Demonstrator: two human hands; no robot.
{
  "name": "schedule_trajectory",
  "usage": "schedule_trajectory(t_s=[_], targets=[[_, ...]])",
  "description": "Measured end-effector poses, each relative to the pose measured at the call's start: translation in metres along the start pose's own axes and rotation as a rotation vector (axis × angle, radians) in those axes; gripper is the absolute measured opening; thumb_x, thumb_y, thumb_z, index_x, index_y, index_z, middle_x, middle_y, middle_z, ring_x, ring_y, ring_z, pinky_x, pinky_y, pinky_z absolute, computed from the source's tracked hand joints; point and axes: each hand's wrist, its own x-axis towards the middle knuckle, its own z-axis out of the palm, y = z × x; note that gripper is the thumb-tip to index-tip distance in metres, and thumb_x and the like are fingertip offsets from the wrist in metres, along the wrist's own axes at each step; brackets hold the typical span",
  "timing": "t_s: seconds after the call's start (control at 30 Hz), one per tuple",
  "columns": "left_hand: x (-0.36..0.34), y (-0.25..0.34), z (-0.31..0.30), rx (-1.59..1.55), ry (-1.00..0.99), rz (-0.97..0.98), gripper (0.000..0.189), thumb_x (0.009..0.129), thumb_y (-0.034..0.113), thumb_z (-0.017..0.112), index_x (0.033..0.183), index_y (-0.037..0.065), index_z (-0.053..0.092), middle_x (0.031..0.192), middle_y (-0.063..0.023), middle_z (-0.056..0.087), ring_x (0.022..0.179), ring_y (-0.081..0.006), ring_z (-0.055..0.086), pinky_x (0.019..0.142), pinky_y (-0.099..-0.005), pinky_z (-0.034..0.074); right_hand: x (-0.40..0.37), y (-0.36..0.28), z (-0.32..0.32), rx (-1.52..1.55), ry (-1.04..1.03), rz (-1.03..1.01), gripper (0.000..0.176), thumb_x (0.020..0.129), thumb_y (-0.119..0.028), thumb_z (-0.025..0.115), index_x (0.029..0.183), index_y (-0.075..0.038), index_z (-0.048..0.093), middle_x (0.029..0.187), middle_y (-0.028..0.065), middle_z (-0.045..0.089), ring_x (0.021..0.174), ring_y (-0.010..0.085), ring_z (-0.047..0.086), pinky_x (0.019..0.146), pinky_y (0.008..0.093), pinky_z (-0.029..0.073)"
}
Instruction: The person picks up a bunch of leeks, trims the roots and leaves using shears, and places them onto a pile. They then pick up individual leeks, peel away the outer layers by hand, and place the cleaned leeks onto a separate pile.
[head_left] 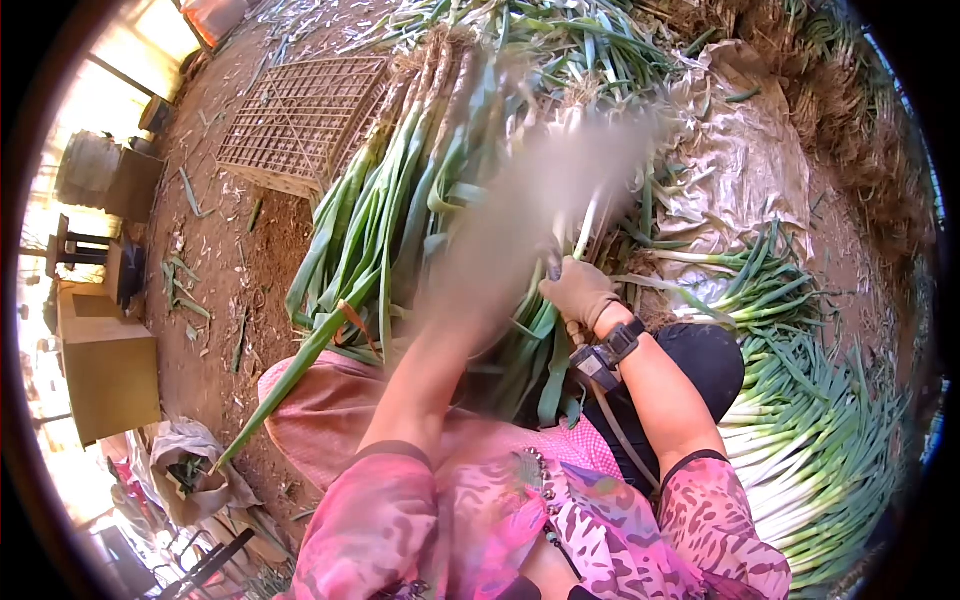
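Note:
My left hand (585, 170) is a motion smear across the middle, over long green onions (390, 200) with soil-covered roots; its fingers cannot be made out. In a brown glove, my right hand (582, 292) is closed, with a hose (622, 435) running up to its heel. It seems to grip the nozzle at the hose's end, though the fingers mostly cover that part. A pale green onion stalk (588, 225) rises just beyond the right hand. A dark device (598, 365) and a watch (625, 340) sit at the right wrist. Green leaves hang down toward my lap.
To the right lies a large pile of cleaned green onions (800, 450), with a smaller bunch (760, 275) above it. A plastic crate (300, 120) stands at the upper left. Beyond are a crumpled sheet (745, 150), rooty stacks (860, 110), a cardboard box (110, 370) and an open sack (195, 470).

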Motion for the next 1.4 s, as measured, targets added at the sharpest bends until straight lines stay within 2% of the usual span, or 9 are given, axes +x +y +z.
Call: schedule_trajectory(t_s=[0.1,0.17,0.3,0.57,0.67,0.83,1.2,1.3,1.4], targets=[[-0.001,-0.003,-0.034,0.003,0.032,-0.009,0.069,0.073,0.023,0.079,0.131,0.002,0.048,0.131,-0.022,0.051,0.112,-0.0377,0.059,0.094,-0.0453,0.051,0.003,0.016,0.004,0.066,-0.017,0.004,0.049,0.084,-0.041,0.063,0.111,0.0,0.066,0.102,0.0244,0.071,0.098,0.0401,0.069,0.088,0.0458,0.054],[-0.031,0.044,-0.13,0.034,0.019,0.019,0.063,0.074,0.02,0.078,0.126,0.002,0.048,0.131,-0.0235,0.054,0.108,-0.0399,0.063,0.091,-0.0453,0.054,-0.015,0.004,-0.013,0.152,-0.065,-0.019,0.049,0.084,-0.041,0.063,0.112,-0.001,0.066,0.102,0.0249,0.071,0.098,0.0403,0.069,0.088,0.0465,0.053],[0.022,-0.024,-0.02,0.024,-0.132,-0.217,0.044,0.083,0.02,0.069,0.12,0.002,0.052,0.117,-0.025,0.066,0.1,-0.0413,0.069,0.087,-0.0464,0.056,-0.018,0.0,0.006,0.156,0.004,-0.14,0.048,0.084,-0.041,0.063,0.11,-0.002,0.067,0.1,0.0252,0.071,0.098,0.041,0.068,0.087,0.0473,0.053],[-0.022,0.012,-0.041,-0.656,-0.171,-0.271,0.037,0.082,0.025,0.069,0.105,-0.004,0.069,0.102,-0.0225,0.073,0.093,-0.0302,0.071,0.081,-0.0389,0.055,-0.023,0.001,0.007,0.2,0.0,-0.069,0.048,0.084,-0.041,0.064,0.111,-0.001,0.065,0.1,0.0252,0.07,0.096,0.0425,0.068,0.085,0.0479,0.053],[-0.031,-0.011,-0.023,-0.809,-0.297,0.071,0.037,0.083,0.026,0.071,0.104,-0.005,0.07,0.094,-0.0151,0.073,0.085,-0.022,0.069,0.075,-0.035,0.055,-0.052,-0.002,-0.005,0.265,0.049,-0.096,0.046,0.085,-0.04,0.064,0.109,-0.001,0.063,0.096,0.0248,0.07,0.093,0.0434,0.067,0.083,0.0486,0.052],[-0.065,-0.014,-0.024,-1.076,-0.352,-0.192,0.035,0.083,0.024,0.073,0.103,-0.005,0.068,0.093,-0.0097,0.071,0.085,-0.0171,0.065,0.076,-0.0317,0.053,-0.097,0.015,-0.006,0.189,-0.014,-0.168,0.042,0.086,-0.04,0.064,0.103,-0.002,0.061,0.093,0.0248,0.069,0.091,0.0439,0.067,0.082,0.0506,0.052],[-0.068,-0.025,0.02,-0.879,-0.313,-0.083,0.061,0.086,0.018,0.066,0.141,-0.005,0.049,0.089,-0.0084,0.07,0.075,-0.0124,0.064,0.067,-0.0279,0.052,-0.028,0.002,0.0,0.1,0.17,-0.223,0.042,0.085,-0.04,0.066,0.101,-0.002,0.061,0.087,0.0249,0.068,0.086,0.0447,0.065,0.076,0.0515,0.051],[-0.071,-0.022,0.008,-1.094,-0.383,-0.275,0.059,0.088,0.014,0.065,0.141,-0.006,0.048,0.089,-0.0071,0.069,0.075,-0.0103,0.062,0.065,-0.0266,0.051,-0.015,0.005,-0.009,0.117,0.199,-0.204,0.042,0.085,-0.04,0.066,0.101,-0.001,0.061,0.086,0.0254,0.068,0.084,0.0449,0.065,0.076,0.0513,0.051],[-0.072,-0.026,-0.006,-1.239,-0.392,-0.303,0.06,0.088,0.013,0.066,0.141,-0.008,0.046,0.09,-0.0061,0.068,0.077,-0.0099,0.062,0.066,-0.0255,0.051,-0.062,0.001,-0.032,0.112,-0.024,-0.235,0.043,0.085,-0.04,0.065,0.105,-0.002,0.062,0.094,0.0263,0.069,0.093,0.0433,0.067,0.082,0.0496,0.053]])
